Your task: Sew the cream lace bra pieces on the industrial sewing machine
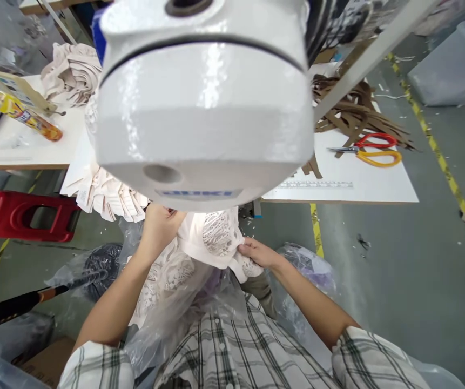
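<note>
A pale pink lace bra is stretched between my two hands, just below the white sewing machine head. My left hand is closed on the bra's left end, close under the machine; its fingertips are partly hidden. On the other side, my right hand pinches the bra's right edge between thumb and fingers. The needle area is hidden behind the machine head. More lace pieces hang below my left hand, over clear plastic at my lap.
Stacked pale fabric strips lie at the table's left edge. Scissors and brown strips lie on the right tabletop. A drink bottle lies at the left. Near a red stool a black pole slants across.
</note>
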Available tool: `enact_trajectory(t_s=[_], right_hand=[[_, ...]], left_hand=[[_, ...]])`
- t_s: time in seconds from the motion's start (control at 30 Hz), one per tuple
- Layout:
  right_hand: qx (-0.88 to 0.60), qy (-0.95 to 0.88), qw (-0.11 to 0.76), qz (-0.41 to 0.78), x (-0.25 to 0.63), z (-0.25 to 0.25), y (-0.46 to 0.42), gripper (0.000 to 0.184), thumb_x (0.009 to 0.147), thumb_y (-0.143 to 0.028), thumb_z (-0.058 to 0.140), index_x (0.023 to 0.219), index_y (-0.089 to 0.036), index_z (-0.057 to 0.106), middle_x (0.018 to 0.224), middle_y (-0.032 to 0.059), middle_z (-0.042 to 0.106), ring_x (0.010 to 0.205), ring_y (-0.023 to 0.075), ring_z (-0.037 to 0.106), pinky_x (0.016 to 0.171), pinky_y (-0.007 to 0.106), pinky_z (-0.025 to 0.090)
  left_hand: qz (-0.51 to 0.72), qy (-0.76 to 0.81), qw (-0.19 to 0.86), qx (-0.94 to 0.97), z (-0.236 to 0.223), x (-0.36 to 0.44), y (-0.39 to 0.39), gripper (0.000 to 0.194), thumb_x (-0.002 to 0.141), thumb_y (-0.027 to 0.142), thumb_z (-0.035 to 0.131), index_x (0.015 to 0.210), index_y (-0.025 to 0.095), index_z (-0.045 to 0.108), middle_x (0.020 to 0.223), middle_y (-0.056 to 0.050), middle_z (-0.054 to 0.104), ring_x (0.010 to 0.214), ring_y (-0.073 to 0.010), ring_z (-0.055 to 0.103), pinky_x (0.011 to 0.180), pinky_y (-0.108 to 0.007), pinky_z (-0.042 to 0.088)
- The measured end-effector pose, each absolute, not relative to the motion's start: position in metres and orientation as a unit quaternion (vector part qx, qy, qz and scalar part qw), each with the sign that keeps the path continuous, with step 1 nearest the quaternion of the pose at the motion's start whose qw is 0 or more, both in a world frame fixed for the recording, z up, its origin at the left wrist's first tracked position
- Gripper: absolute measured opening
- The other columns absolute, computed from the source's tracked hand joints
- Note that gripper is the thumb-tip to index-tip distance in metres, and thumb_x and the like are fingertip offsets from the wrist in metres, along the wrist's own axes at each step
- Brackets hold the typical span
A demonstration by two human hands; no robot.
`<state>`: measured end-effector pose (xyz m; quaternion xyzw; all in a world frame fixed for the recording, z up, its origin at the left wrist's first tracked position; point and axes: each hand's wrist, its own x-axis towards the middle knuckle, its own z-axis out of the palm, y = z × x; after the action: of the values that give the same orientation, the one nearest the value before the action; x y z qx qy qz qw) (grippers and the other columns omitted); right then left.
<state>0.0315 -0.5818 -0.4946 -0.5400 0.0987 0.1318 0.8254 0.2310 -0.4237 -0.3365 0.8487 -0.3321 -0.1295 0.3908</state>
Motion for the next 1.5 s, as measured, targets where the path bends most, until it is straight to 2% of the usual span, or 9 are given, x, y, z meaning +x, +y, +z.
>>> enact_trajectory(t_s=[0.17,0.33,0.47,0.57,0.7,0.87,1.03,1.23,1.5], right_hand=[[-0.506,0.203,0.836,0.066,0.015,-0.478,-0.582,0.060,0.068,-0.075,0.074,0.080,-0.016,0.069,0.071,0.0065,0.071,0.066,0.0203,0.067,0.067,0.032,0.054],[-0.691,0.064,0.717,0.059,0.008,-0.430,-0.587,0.045,0.093,-0.058,0.057,0.082,-0.016,0.067,0.077,0.0044,0.068,0.067,0.0157,0.060,0.064,0.027,0.046],[-0.770,-0.131,0.612,0.122,0.004,-0.381,-0.578,0.032,0.101,-0.041,0.049,0.093,-0.017,0.069,0.087,0.0054,0.071,0.074,0.0162,0.061,0.066,0.027,0.044],[-0.824,-0.155,0.511,0.188,0.003,-0.357,-0.576,0.019,0.096,-0.035,0.061,0.093,-0.020,0.072,0.084,0.0033,0.073,0.072,0.0166,0.063,0.063,0.026,0.042],[-0.920,0.050,0.374,0.102,-0.006,-0.358,-0.582,0.023,0.088,-0.039,0.070,0.099,-0.019,0.068,0.072,0.0016,0.068,0.062,0.0180,0.059,0.057,0.028,0.037],[-0.814,0.185,0.525,-0.165,-0.040,-0.399,-0.556,0.048,0.086,-0.068,0.061,0.085,-0.020,0.061,0.082,0.0066,0.065,0.075,0.0204,0.061,0.069,0.032,0.047],[-0.446,0.197,0.873,-0.014,-0.040,-0.449,-0.501,0.088,0.055,-0.105,0.039,0.073,-0.020,0.053,0.057,-0.0023,0.046,0.046,0.0102,0.036,0.043,0.024,0.028],[-0.363,0.341,0.865,-0.068,-0.025,-0.456,-0.485,0.061,0.073,-0.075,0.069,0.060,-0.022,0.042,0.046,-0.0058,0.034,0.043,0.0088,0.027,0.040,0.025,0.022],[-0.466,0.394,0.787,-0.094,-0.032,-0.456,-0.468,0.056,0.080,-0.075,0.063,0.089,-0.020,0.071,0.081,0.0055,0.069,0.073,0.0196,0.060,0.070,0.034,0.056]], left_hand=[[-0.111,-0.322,0.330,0.880,-0.340,0.231,-0.411,0.019,0.088,0.029,0.058,0.072,0.019,0.055,0.064,0.000,0.058,0.062,-0.0142,0.054,0.056,-0.024,0.042],[0.083,-0.496,0.304,0.809,-0.330,0.178,-0.382,0.026,0.091,0.021,0.057,0.117,0.023,0.055,0.113,-0.010,0.068,0.110,-0.0243,0.065,0.091,-0.039,0.054],[-0.035,-0.723,0.265,0.637,-0.329,0.124,-0.381,0.048,0.091,0.036,0.063,0.135,0.026,0.046,0.131,-0.014,0.063,0.129,-0.0295,0.057,0.108,-0.047,0.047],[-0.252,-0.682,0.232,0.646,-0.347,0.116,-0.394,0.066,0.083,0.055,0.071,0.133,0.018,0.051,0.108,-0.013,0.072,0.099,-0.0286,0.068,0.086,-0.041,0.053],[-0.472,-0.493,0.268,0.680,-0.378,0.131,-0.407,0.039,0.085,0.055,0.067,0.084,0.017,0.062,0.063,0.003,0.055,0.057,-0.0128,0.050,0.052,-0.024,0.034],[-0.456,-0.243,0.472,0.714,-0.389,0.140,-0.406,0.045,0.093,0.058,0.050,0.073,0.017,0.053,0.060,0.005,0.044,0.052,-0.0084,0.037,0.050,-0.021,0.028],[-0.529,-0.110,0.533,0.651,-0.387,0.125,-0.406,0.039,0.083,0.056,0.061,0.077,0.019,0.050,0.061,0.005,0.048,0.051,-0.0097,0.044,0.050,-0.021,0.034],[-0.441,-0.333,0.423,0.718,-0.382,0.121,-0.402,0.034,0.092,0.042,0.053,0.069,0.017,0.048,0.062,0.005,0.041,0.056,-0.0079,0.037,0.052,-0.021,0.028],[-0.177,-0.529,0.257,0.789,-0.386,0.107,-0.398,0.036,0.090,0.029,0.047,0.058,0.017,0.033,0.053,0.003,0.033,0.053,-0.0096,0.026,0.056,-0.029,0.013]])
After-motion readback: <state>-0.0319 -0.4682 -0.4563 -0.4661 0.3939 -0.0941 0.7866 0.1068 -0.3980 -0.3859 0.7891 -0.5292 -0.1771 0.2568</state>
